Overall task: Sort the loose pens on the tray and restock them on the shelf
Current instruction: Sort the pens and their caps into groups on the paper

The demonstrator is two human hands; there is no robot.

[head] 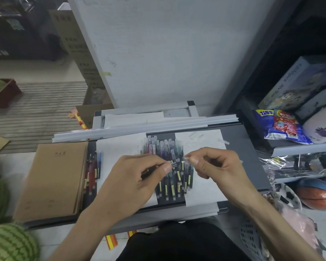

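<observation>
A heap of loose pens [169,166] with clear caps and yellow labels lies on white paper [119,149] on the dark tray [248,157]. My left hand [134,178] pinches one dark pen [174,164] by its barrel, tip pointing right. My right hand [216,164] pinches a clear pen cap [186,158] just off that tip; cap and pen are slightly apart. A second small group of red, green and blue pens [92,170] lies along the left of the tray beside a stack of brown notebooks [55,178].
White plastic strips [149,127] lie across the tray's far edge. A shelf [297,147] on the right holds snack bags, boxes and balls. Watermelons [9,242] sit at the lower left. A white board [167,53] leans behind the tray.
</observation>
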